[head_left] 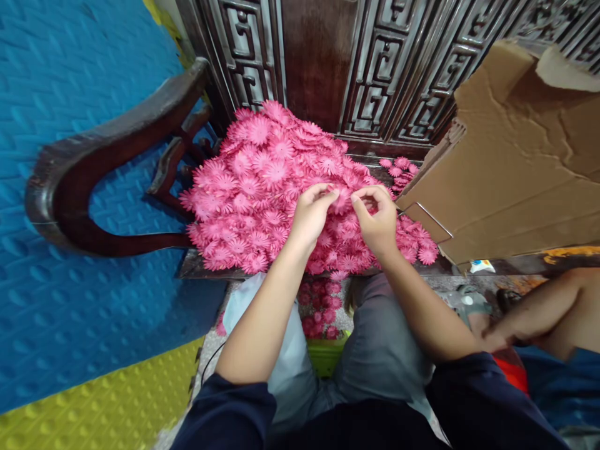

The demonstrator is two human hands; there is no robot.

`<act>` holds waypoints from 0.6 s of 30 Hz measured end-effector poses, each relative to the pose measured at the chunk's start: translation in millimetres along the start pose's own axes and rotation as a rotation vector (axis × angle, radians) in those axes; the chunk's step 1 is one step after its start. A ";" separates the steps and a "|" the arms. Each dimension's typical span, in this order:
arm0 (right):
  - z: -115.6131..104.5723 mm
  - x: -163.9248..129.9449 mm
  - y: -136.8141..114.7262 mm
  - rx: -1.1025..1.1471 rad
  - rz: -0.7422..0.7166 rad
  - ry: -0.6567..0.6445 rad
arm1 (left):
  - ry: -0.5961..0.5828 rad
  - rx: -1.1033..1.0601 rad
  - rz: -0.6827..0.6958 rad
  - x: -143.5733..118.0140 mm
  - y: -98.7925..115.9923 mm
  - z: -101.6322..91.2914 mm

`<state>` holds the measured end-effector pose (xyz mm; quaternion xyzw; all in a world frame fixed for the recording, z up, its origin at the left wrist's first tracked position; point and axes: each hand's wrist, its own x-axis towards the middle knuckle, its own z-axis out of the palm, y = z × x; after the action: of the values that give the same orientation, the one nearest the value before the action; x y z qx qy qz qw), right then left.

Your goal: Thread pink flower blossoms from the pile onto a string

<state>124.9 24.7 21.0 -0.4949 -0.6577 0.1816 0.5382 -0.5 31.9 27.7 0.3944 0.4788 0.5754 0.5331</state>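
On the far left, a big blue mat stands up like a wall, with lots of bumps and raised lines on it. A yellow mat with round bumps lies low down beside it. Next comes a shiny, dark wooden armrest that bends like a hook. It belongs to the dark wooden counter. A big, fluffy heap of pink flowers sits on that counter, with thin, pointy petals spread out like stars. Behind the heap is a tall wooden back, smooth in the middle, with square, twisty shapes cut beside it.

The left hand is over the heap, thumb and finger curled close together. Below, more pink flowers lie between the person's knees, just above something bright green. The right hand makes a round loop, its thumb and finger close too. I cannot tell if either one pinches a flower.

Farther right, a brown cardboard box leans over, creased and torn on top. A thin bent wire is by its corner. Another person's bare leg is at the right edge.
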 end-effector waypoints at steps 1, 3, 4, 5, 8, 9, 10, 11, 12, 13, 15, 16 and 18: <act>-0.3 0.0 0.2 0.003 0.005 0.004 | 0.008 0.019 0.029 0.5 0.1 -0.5; -0.3 -0.2 0.7 0.036 0.019 -0.009 | 0.018 0.058 0.089 1.1 0.0 -1.2; 0.0 -0.3 0.8 0.068 0.036 -0.023 | 0.021 0.078 0.115 1.3 -0.2 -1.5; 0.6 -0.5 1.0 0.109 0.062 -0.035 | 0.018 0.096 0.139 1.5 -0.5 -1.8; 2.6 -0.4 1.9 0.245 0.157 -0.054 | -0.013 0.131 0.195 1.7 -1.8 -2.8; 3.1 0.0 2.6 0.280 0.182 -0.059 | -0.028 0.138 0.208 1.7 -2.3 -3.2; 3.3 0.5 3.5 0.312 0.202 -0.062 | -0.041 0.144 0.219 1.7 -2.6 -3.6; 3.3 1.1 4.6 0.346 0.224 -0.061 | -0.053 0.150 0.230 1.7 -2.9 -4.0; 3.1 1.8 5.8 0.381 0.252 -0.060 | -0.063 0.157 0.239 1.6 -3.0 -4.4; 2.8 2.6 7.0 0.415 0.284 -0.063 | -0.070 0.163 0.246 1.4 -3.0 -4.8; 2.0 3.9 9.0 0.464 0.338 -0.083 | -0.080 0.176 0.259 1.2 -3.0 -5.3; 1.6 4.3 9.6 0.471 0.349 -0.096 | -0.085 0.183 0.263 1.2 -3.1 -5.4; 1.2 4.6 9.6 0.459 0.331 -0.103 | -0.090 0.195 0.268 1.3 -3.7 -5.5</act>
<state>128.6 33.3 15.7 -0.4508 -0.5359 0.4362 0.5651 -5.1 32.4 22.8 0.5300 0.4513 0.5739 0.4315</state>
